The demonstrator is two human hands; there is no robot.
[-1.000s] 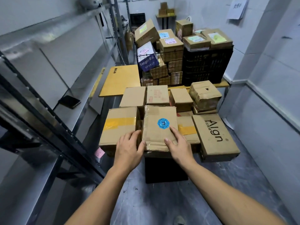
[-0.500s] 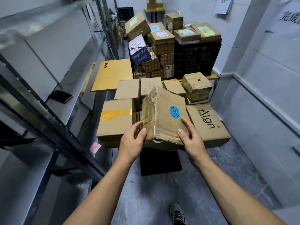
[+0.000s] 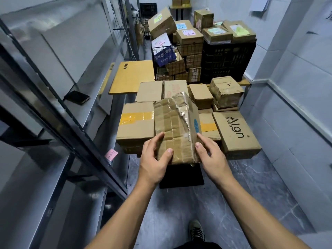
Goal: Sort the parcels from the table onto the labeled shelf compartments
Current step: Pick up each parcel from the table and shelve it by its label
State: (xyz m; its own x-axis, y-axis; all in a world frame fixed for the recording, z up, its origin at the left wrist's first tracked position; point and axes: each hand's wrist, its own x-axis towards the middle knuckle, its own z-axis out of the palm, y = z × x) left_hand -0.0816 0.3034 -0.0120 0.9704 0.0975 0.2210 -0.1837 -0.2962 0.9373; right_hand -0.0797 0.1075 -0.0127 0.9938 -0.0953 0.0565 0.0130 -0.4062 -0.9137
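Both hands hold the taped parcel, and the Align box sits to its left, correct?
No. The left hand and right hand do hold the taped parcel, but the Align box sits to its right, as the head view shows.

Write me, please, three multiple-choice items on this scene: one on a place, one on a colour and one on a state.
1. Where does the dark phone lie? A on the metal shelf; B on the floor; C in the black crate.
2. What colour is the sticky note on the shelf's frame? A green; B pink; C blue.
3. How is the taped parcel held? A by one hand alone; B by nobody; C by both hands.
Key: 1 A, it rests on the shelf board; 2 B, the note is pink; 3 C, left hand and right hand each grip a side.
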